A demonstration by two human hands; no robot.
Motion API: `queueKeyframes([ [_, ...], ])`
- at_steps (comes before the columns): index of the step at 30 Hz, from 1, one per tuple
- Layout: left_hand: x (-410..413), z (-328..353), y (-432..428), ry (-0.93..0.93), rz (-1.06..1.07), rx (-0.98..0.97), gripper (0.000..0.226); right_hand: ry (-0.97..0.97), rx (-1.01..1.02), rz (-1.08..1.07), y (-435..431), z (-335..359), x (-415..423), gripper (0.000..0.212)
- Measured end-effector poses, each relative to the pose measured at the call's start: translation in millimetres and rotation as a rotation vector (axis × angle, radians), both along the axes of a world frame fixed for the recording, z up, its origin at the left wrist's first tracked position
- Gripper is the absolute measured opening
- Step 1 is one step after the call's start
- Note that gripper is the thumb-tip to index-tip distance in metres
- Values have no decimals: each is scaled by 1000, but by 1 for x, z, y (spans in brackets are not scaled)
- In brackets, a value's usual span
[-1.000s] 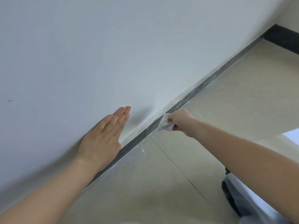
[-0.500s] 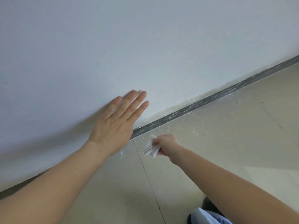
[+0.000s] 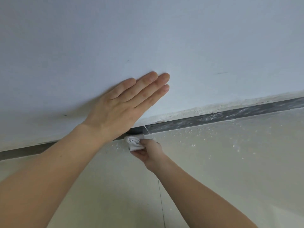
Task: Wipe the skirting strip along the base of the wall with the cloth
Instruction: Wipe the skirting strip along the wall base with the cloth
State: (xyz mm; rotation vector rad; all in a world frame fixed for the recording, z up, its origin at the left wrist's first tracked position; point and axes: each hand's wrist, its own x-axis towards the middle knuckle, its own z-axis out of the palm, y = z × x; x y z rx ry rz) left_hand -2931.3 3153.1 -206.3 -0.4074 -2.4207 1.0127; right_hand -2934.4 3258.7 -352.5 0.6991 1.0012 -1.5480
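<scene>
A dark grey skirting strip (image 3: 222, 116) runs along the base of the white wall (image 3: 148, 38), smeared with white dust to the right. My right hand (image 3: 148, 153) is shut on a small bunched white cloth (image 3: 134, 142), which is pressed against the strip just below my left hand. My left hand (image 3: 125, 106) lies flat on the wall, fingers together and extended, holding nothing. It hides a short piece of the strip.
The floor is pale beige tile (image 3: 230, 162) with a thin grout line (image 3: 162, 203) running toward me. White crumbs and dust specks (image 3: 194, 134) are scattered on the tile near the strip. The wall's lower edge has rough, flaking plaster (image 3: 189, 111).
The view swung left and closer. My right hand carried the cloth left along the strip, off it briefly, then back against it under my left hand, which stayed flat on the wall.
</scene>
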Motion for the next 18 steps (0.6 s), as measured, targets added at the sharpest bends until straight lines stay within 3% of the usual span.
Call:
queueKeyframes([
  [8, -2, -3, -1, 38, -15, -4, 69, -29, -67, -279, 20, 4, -45, 36],
  [11, -3, -4, 2, 44, -11, 24, 79, -46, -154, -505, 61, 22, -61, 23],
  [14, -3, -4, 2, 28, -8, 55, 79, -12, -97, -703, 93, 31, -65, 20],
  [16, -2, -1, 3, 10, -2, 44, 73, 0, -48, -649, 90, 31, -59, 20],
  [18, 1, 4, 3, -35, 29, 26, 69, 1, -11, -443, 67, 19, -41, 19],
])
